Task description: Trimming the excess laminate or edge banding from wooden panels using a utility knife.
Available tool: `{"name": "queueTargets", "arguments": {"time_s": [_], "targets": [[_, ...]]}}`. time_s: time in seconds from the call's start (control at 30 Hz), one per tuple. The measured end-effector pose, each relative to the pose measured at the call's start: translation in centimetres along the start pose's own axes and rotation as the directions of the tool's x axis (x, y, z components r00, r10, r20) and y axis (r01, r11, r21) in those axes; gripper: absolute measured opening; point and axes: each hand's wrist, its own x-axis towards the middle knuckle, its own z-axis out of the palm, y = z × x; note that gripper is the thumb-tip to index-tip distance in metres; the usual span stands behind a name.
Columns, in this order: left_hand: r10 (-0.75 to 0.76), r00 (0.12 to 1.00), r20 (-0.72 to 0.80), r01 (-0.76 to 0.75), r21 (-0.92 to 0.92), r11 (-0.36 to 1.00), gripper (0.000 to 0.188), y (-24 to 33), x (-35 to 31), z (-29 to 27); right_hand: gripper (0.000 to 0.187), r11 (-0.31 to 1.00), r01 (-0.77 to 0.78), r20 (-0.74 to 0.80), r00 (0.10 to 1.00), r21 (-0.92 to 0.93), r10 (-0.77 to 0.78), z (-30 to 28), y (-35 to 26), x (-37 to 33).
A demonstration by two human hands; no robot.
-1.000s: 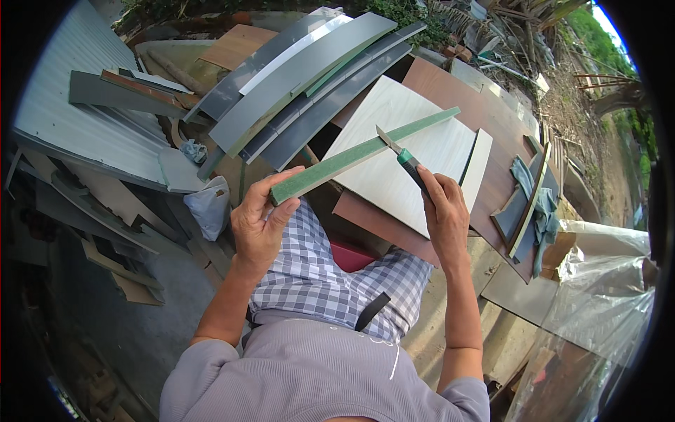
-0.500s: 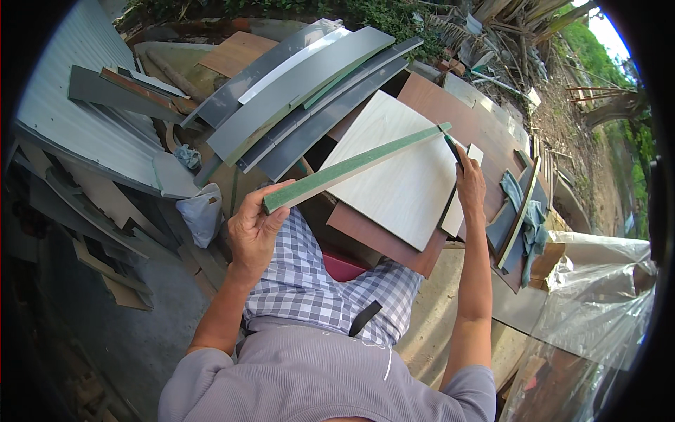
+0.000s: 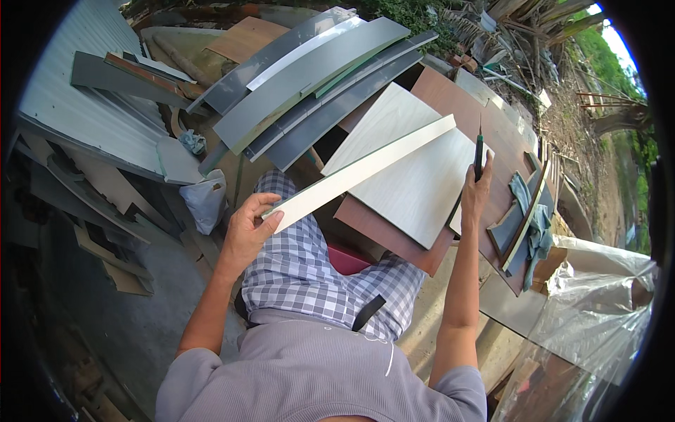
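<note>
Long green-edged white strip (image 3: 365, 171) crosses mid-frame, pinched between thumb and fingers of the left hand (image 3: 246, 226). Centre-right, the right hand (image 3: 477, 191), fingers curled, grips a black-and-green knife (image 3: 479, 156).

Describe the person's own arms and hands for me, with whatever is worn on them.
The left hand and right hand are bare, with no gloves, and I see no rings. Both forearms are uncovered too, with no watch or bracelet visible. The short sleeves are greyish mauve, matching the finely ribbed shirt.
</note>
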Motion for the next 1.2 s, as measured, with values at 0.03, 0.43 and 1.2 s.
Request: {"name": "queueTargets", "arguments": {"time_s": [0.03, 0.43, 1.2], "targets": [[-0.087, 0.994, 0.070, 0.090, -0.038, 0.995, 0.034, -0.6, -0.1, -0.2, 0.054, 0.986, -0.101, 0.047, 0.994, 0.130, 0.095, -0.1, -0.3, -1.1], [-0.313, 0.726, 0.612, 0.565, -0.272, 0.779, 0.053, -0.8, 0.4, 1.4, 0.047, 0.873, 0.239, 0.367, 0.836, 0.426, -0.407, -0.9, -6.1, -18.2], [-0.257, 0.744, 0.617, 0.619, -0.492, 0.612, 0.047, -1.5, -0.9, 1.5, 0.056, 0.870, 0.459, 0.484, 0.729, 0.179, -0.484, -0.4, -8.4, -17.4]]}}
